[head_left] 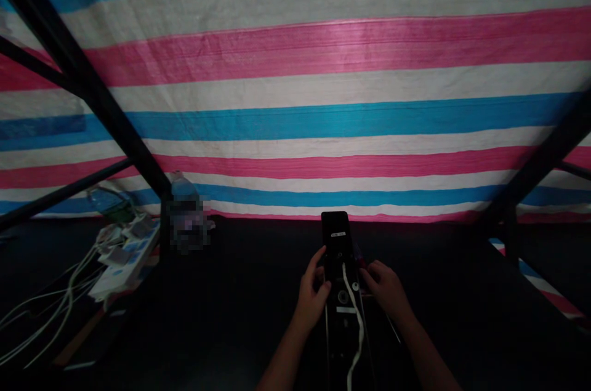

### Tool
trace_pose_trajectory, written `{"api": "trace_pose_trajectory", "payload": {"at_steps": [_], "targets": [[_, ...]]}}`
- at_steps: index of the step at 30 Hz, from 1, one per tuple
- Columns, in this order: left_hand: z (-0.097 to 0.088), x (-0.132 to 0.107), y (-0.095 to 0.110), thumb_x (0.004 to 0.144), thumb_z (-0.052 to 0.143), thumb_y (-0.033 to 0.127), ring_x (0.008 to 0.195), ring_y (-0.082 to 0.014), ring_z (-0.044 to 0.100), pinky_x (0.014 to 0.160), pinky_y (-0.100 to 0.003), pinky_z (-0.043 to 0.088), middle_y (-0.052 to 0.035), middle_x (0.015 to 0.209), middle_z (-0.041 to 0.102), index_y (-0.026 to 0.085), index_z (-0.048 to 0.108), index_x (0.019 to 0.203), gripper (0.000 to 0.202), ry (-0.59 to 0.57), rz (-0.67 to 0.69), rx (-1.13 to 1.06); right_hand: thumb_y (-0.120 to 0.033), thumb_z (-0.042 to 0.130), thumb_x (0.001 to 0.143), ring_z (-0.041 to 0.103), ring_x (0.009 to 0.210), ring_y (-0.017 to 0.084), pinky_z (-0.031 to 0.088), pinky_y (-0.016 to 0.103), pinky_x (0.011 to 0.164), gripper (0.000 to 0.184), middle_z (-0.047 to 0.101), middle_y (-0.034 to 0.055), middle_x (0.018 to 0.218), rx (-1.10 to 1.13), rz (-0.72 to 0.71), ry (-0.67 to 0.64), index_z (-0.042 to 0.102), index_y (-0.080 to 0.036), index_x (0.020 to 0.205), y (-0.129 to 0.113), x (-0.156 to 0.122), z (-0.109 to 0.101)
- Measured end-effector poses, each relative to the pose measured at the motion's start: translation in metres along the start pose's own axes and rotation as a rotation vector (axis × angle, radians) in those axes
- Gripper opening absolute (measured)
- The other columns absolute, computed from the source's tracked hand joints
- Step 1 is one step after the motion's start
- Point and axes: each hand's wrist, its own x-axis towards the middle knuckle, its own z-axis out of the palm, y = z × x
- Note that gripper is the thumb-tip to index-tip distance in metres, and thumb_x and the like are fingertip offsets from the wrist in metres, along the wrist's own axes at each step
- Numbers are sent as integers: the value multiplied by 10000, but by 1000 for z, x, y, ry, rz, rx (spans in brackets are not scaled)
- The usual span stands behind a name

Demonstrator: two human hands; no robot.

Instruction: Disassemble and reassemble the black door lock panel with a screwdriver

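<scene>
Left hand (pixel 312 296) and right hand (pixel 386 287), fingers half-curled, flanked the long black panel (pixel 336 222), grip unclear; steady edge support, white cord (pixel 361 330) untugged, seemed best.

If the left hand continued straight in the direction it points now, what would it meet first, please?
Most likely the left edge of the long dark panel. The left hand's fingertips look right beside it, perhaps touching; the dim picture leaves contact unclear.
</scene>
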Motion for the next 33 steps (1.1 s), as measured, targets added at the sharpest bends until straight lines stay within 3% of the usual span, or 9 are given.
{"api": "trace_pose_trajectory", "payload": {"at_steps": [24, 33], "targets": [[2, -2, 5, 785, 605, 217, 840, -215, 679, 743, -317, 512, -62, 1004, 734, 212, 401, 1506, 749, 13, -35, -40, -450, 509, 932, 562, 647, 171, 384, 291, 625, 388, 554, 12, 699, 15, 8, -11, 523, -222, 618, -2, 0, -1], [-1, -1, 3, 811, 621, 285, 853, -230, 673, 761, -334, 509, -48, 949, 717, 213, 385, 1512, 743, 9, -27, -17, -484, 511, 930, 542, 626, 165, 390, 292, 614, 406, 568, 14, 698, 11, -3, 8, 542, -224, 619, 2, 1, 1]]}}
